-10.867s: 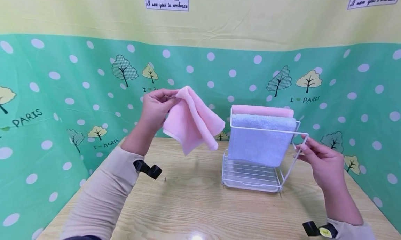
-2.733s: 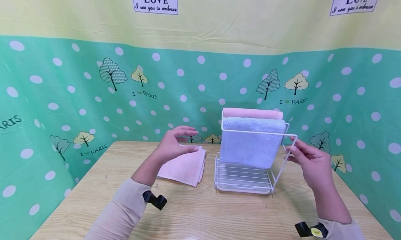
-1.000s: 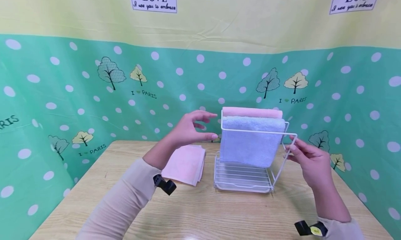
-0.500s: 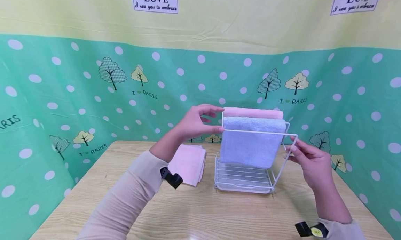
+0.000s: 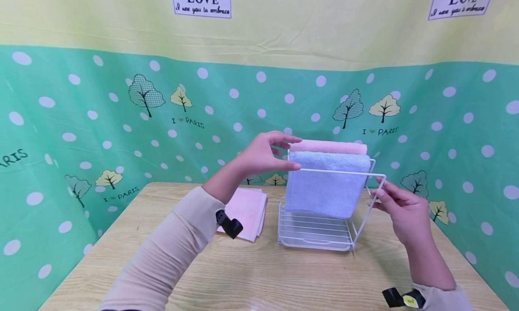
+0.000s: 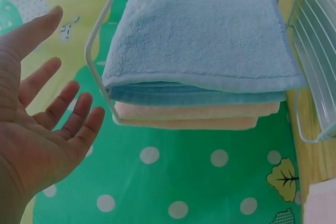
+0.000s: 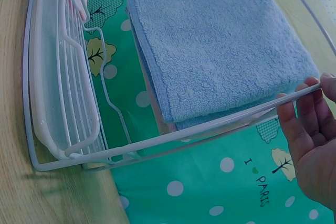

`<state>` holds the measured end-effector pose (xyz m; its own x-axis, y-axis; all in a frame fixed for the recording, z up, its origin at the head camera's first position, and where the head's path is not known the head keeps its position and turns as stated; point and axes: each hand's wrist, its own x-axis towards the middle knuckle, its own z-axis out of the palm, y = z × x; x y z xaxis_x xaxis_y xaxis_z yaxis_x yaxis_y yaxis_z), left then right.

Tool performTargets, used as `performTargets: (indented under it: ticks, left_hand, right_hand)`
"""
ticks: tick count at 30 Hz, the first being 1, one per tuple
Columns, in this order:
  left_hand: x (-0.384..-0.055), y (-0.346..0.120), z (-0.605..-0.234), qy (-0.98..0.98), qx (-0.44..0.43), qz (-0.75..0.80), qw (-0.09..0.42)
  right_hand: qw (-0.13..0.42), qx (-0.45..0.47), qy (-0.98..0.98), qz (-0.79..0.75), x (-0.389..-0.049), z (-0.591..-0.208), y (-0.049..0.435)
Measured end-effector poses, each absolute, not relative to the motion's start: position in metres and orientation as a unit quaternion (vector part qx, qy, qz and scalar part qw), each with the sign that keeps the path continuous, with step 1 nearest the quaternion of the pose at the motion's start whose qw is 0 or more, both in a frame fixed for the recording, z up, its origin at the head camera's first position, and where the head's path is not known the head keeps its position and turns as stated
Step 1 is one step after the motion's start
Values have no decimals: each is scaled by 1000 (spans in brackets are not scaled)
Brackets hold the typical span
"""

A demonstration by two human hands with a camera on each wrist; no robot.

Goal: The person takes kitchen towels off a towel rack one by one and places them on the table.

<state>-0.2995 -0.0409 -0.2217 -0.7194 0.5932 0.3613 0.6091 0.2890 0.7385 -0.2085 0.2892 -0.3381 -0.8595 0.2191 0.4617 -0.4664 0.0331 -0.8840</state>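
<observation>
A light blue towel (image 5: 328,185) hangs folded over the top of a white wire rack (image 5: 316,246), and a pink towel (image 5: 332,146) hangs behind it. My left hand (image 5: 263,155) is at the rack's upper left end, thumb and fingers apart. In the left wrist view, that left hand (image 6: 47,129) shows spread fingers with nothing held, beside the blue towel (image 6: 199,35). My right hand (image 5: 409,214) pinches the rack's right side wire; the right wrist view shows this right hand (image 7: 315,135) with thumb and fingers on the wire. Another pink towel (image 5: 247,212) lies folded on the table.
The wooden table (image 5: 251,275) meets a green dotted curtain (image 5: 227,108) at the back and sides. A drip tray (image 5: 312,234) sits in the rack's base. Both wrists wear black camera mounts.
The pink towel held up by my left hand earlier lies on the table. Since then, that hand has moved right and up to the rack's end. My right hand keeps holding the rack.
</observation>
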Motion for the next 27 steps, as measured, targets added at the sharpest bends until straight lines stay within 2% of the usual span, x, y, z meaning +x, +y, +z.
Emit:
performTargets:
  ticks: [7,17,27]
  left_hand:
    - [-301,-31,-215,-816,-380,-435,0]
    - [-304,-15,-205,-845,-401,-354,24]
    - [-309,-2,-195,-863,-403,-303,-12]
  right_hand:
    - [247,90,-673,691,-209,-338,289]
    - [252,81,-683,680,-208,-338,289]
    - [246,97,-668,695,-208,-338,289]
